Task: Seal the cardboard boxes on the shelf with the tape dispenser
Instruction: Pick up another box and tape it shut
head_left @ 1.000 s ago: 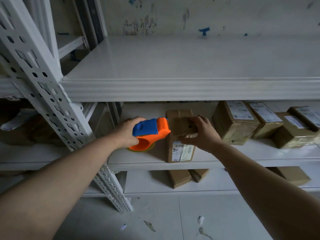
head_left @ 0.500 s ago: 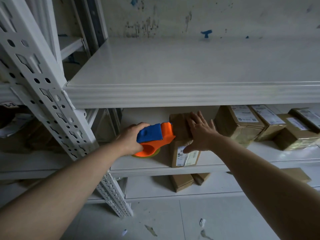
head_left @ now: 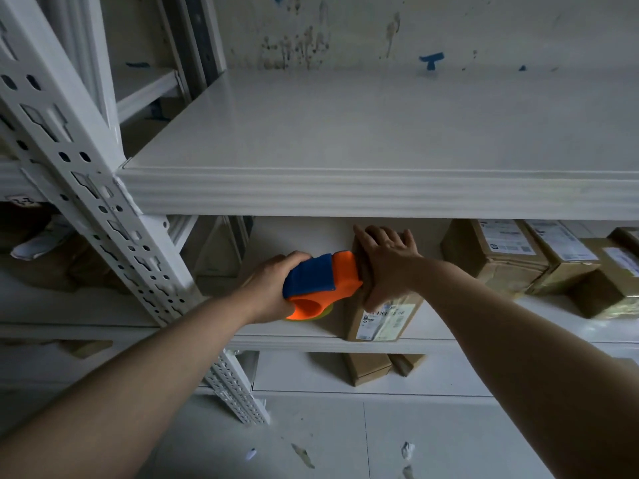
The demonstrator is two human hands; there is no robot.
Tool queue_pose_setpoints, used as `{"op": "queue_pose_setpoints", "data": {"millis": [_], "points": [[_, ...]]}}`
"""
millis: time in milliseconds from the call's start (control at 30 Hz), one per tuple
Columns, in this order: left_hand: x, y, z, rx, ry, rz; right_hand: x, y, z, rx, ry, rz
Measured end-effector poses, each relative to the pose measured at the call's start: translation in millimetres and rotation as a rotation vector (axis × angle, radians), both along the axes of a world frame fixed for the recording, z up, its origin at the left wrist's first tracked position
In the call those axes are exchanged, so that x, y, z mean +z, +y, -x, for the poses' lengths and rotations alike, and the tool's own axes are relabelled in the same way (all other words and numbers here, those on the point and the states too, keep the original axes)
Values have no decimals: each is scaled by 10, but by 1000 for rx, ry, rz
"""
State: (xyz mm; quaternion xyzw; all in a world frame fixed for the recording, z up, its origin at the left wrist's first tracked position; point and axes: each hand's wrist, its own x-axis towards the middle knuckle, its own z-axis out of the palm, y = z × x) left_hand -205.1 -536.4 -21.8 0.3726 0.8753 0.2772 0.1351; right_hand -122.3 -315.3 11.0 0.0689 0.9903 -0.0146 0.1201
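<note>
My left hand (head_left: 268, 288) grips an orange and blue tape dispenser (head_left: 320, 283) on the middle shelf (head_left: 449, 342), its front edge against the left side of a brown cardboard box (head_left: 383, 321). That box stands upright with a white shipping label on its near face. My right hand (head_left: 387, 262) lies flat on top of the box with the fingers spread, the thumb down over its near face. The hand covers the box's top.
Several more labelled cardboard boxes (head_left: 498, 257) sit to the right on the same shelf. A wide white upper shelf (head_left: 380, 191) overhangs the work spot. A perforated white upright (head_left: 114, 229) stands at the left. More boxes (head_left: 366, 368) lie on the lowest shelf.
My right hand has gone from holding up the box's flap to pressing flat on the box top. The dispenser has stayed against the box's left side.
</note>
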Motion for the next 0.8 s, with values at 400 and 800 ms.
{"op": "queue_pose_setpoints", "data": {"millis": [400,800], "points": [[-29,-148,207,162,11,53,-56,357,-164,-105,159,287],[266,483,-84,-9,351,269,-799,743,-653,-387,67,789]]}}
